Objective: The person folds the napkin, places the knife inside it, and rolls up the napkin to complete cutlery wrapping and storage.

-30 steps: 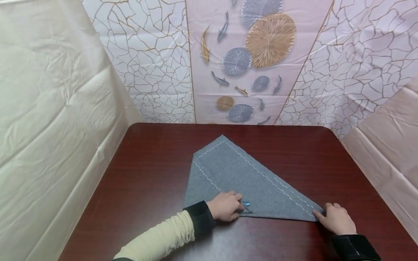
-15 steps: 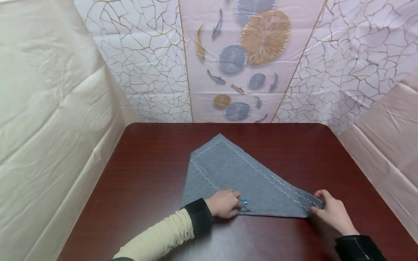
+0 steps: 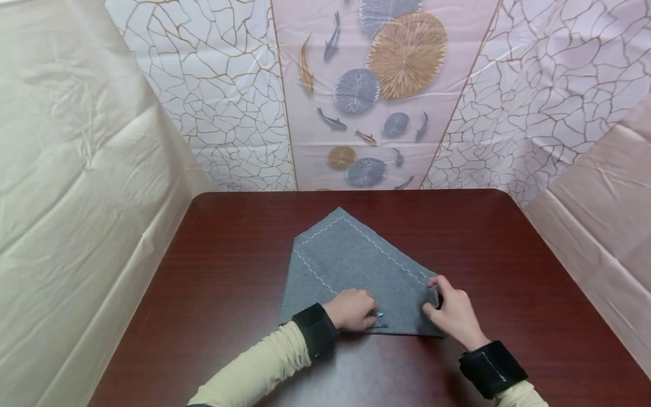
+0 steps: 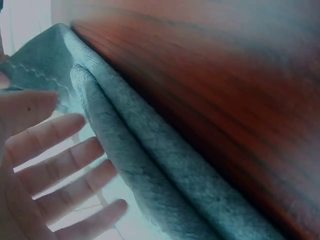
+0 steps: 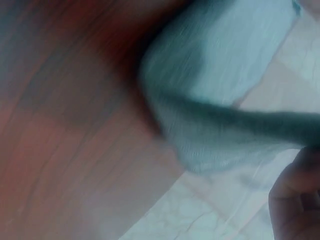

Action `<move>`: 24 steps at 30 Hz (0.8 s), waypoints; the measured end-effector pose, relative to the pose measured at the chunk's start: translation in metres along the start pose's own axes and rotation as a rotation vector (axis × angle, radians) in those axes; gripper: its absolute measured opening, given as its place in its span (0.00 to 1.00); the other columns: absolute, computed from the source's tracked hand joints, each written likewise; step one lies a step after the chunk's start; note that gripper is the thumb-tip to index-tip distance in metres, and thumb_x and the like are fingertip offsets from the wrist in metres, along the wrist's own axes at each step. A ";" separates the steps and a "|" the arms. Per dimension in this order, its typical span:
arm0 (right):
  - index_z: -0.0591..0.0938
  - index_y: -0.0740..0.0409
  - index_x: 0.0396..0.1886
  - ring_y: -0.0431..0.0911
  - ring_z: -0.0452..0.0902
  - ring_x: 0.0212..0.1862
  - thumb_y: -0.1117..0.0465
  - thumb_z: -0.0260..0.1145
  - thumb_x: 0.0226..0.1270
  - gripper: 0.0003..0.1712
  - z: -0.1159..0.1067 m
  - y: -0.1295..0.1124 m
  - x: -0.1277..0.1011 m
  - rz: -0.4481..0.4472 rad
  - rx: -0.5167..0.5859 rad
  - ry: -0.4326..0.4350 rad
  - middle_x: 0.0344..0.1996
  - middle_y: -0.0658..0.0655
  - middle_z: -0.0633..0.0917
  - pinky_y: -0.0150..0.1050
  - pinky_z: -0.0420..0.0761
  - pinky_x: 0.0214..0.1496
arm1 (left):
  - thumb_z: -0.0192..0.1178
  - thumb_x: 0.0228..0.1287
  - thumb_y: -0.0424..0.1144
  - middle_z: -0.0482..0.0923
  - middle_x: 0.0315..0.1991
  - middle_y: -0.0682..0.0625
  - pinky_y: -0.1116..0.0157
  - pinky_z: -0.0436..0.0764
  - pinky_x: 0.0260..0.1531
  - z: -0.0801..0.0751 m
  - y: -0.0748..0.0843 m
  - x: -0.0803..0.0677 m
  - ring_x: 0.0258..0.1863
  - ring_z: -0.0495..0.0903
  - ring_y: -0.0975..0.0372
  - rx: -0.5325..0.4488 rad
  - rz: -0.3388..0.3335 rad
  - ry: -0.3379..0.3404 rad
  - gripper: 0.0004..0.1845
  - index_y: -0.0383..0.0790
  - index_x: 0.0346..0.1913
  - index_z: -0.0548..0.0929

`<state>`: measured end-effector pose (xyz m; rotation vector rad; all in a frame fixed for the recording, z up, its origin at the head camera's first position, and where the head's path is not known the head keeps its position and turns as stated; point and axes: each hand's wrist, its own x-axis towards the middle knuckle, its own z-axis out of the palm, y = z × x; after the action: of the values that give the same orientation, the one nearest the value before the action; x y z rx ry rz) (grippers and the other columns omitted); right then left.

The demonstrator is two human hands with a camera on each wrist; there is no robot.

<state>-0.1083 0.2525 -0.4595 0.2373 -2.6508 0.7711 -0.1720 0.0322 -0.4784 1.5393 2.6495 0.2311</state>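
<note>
A folded grey cloth (image 3: 356, 254) with white wavy stitching lies on the table, its pointed top away from me. My left hand (image 3: 353, 310) rests on its near edge, beside a small shiny blue patch (image 3: 380, 314). In the left wrist view the fingers of that left hand (image 4: 65, 165) are extended and spread next to the layered fold of the cloth (image 4: 145, 155). At the right end, my right hand (image 3: 452, 314) pinches the cloth between thumb and fingers and lifts its end. The right wrist view is blurred, with the cloth (image 5: 215, 130) raised and bent over.
The dark red-brown wooden table (image 3: 229, 254) has rounded far corners. Behind it hangs a patterned curtain (image 3: 234, 96) with fish and disc shapes. Pale cloth sheets (image 3: 102, 169) hang on both sides.
My right hand has picked up the cloth's right tip and brought it left, shortening the cloth on that side. My left hand has stayed nearly in place on the near edge.
</note>
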 end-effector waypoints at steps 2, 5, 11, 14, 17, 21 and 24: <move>0.73 0.61 0.35 0.34 0.55 0.15 0.75 0.66 0.36 0.21 0.009 -0.006 0.001 -0.045 -0.013 -0.010 0.13 0.44 0.63 0.32 0.60 0.19 | 0.57 0.60 0.44 0.77 0.29 0.57 0.71 0.74 0.26 0.000 0.004 0.003 0.27 0.76 0.68 -0.028 0.013 0.062 0.06 0.47 0.33 0.81; 0.73 0.61 0.35 0.34 0.57 0.14 0.75 0.66 0.38 0.20 0.021 -0.014 0.003 -0.071 -0.042 -0.044 0.12 0.44 0.64 0.32 0.61 0.18 | 0.52 0.65 0.45 0.79 0.31 0.55 0.73 0.74 0.27 -0.002 0.012 0.011 0.29 0.77 0.68 -0.107 0.026 0.173 0.13 0.43 0.46 0.79; 0.71 0.62 0.36 0.41 0.64 0.14 0.73 0.65 0.38 0.20 0.036 -0.023 0.006 -0.065 -0.072 -0.065 0.13 0.49 0.70 0.36 0.64 0.16 | 0.52 0.65 0.43 0.72 0.24 0.57 0.78 0.66 0.22 -0.005 0.022 0.020 0.20 0.68 0.72 -0.215 0.028 0.330 0.14 0.39 0.49 0.73; 0.71 0.63 0.37 0.41 0.66 0.15 0.73 0.64 0.39 0.21 0.041 -0.025 0.007 -0.076 -0.060 -0.061 0.15 0.50 0.72 0.35 0.65 0.17 | 0.55 0.63 0.39 0.72 0.23 0.56 0.78 0.66 0.24 -0.005 0.022 0.021 0.20 0.68 0.71 -0.246 0.063 0.380 0.06 0.40 0.38 0.75; 0.71 0.62 0.37 0.39 0.64 0.15 0.74 0.65 0.38 0.22 0.042 -0.026 0.006 -0.082 -0.051 -0.054 0.14 0.48 0.71 0.35 0.65 0.17 | 0.57 0.61 0.35 0.75 0.24 0.55 0.79 0.68 0.28 -0.005 0.020 0.021 0.24 0.72 0.70 -0.278 0.108 0.418 0.03 0.42 0.30 0.76; 0.71 0.61 0.38 0.36 0.58 0.14 0.71 0.68 0.36 0.24 0.040 -0.025 0.003 -0.107 -0.083 -0.037 0.12 0.44 0.65 0.32 0.62 0.16 | 0.58 0.58 0.32 0.76 0.24 0.55 0.80 0.68 0.30 -0.006 0.015 0.017 0.24 0.73 0.70 -0.303 0.150 0.473 0.04 0.42 0.27 0.77; 0.71 0.61 0.43 0.34 0.54 0.13 0.70 0.70 0.36 0.28 0.037 -0.022 -0.001 -0.166 -0.127 -0.019 0.13 0.42 0.62 0.30 0.58 0.14 | 0.58 0.57 0.30 0.75 0.22 0.55 0.80 0.68 0.28 -0.010 0.010 0.011 0.22 0.71 0.70 -0.338 0.159 0.536 0.05 0.41 0.26 0.77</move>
<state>-0.1132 0.2138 -0.4778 0.4254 -2.6440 0.5486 -0.1703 0.0457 -0.4667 1.7538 2.6297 1.1863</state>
